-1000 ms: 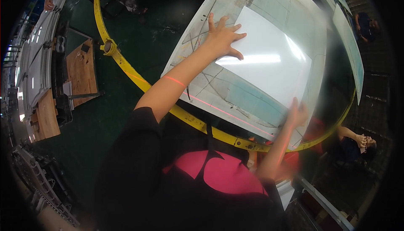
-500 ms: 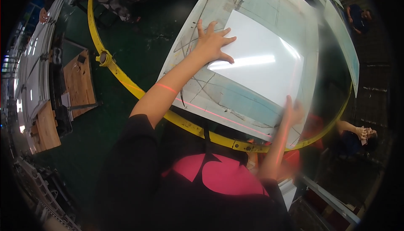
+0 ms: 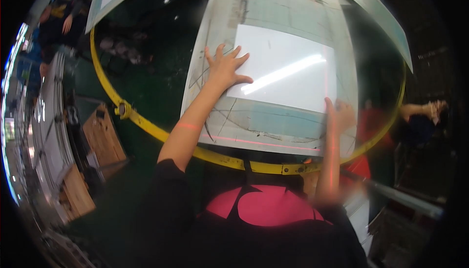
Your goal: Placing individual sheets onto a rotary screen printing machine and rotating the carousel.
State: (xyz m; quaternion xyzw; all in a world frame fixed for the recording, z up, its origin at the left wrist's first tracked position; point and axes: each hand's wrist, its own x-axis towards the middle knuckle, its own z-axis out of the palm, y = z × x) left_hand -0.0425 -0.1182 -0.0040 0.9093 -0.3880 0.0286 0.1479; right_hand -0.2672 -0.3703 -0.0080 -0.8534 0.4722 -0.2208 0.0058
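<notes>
A thin white rectangular sheet (image 3: pixel 281 82) lies on a pale, scuffed board (image 3: pixel 288 146) with dark scratches and light-blue patches. At the sheet's left edge, my left hand (image 3: pixel 228 68) rests with fingers spread wide, its thumb and fingertips over the edge. My right hand (image 3: pixel 340 114) is at the lower right corner, thumb stretched up beside the sheet and the other fingers bent, blurred and apart from the thumb. No object shows in it. Red light lines cross the board's near side, the sheet's right part and both forearms.
A yellow curved rail (image 3: pixel 220 157) rings the board on its near side. More pale boards (image 3: pixel 383 24) stand at the far right and far left. Wooden planks (image 3: pixel 105 136) and stacked white panels (image 3: pixel 51 116) are at the left. Other people (image 3: pixel 424 116) are around the edges.
The whole view has turned, so the board and sheet appear straighter and further left. Both hands keep their places at the sheet's left edge and lower right corner.
</notes>
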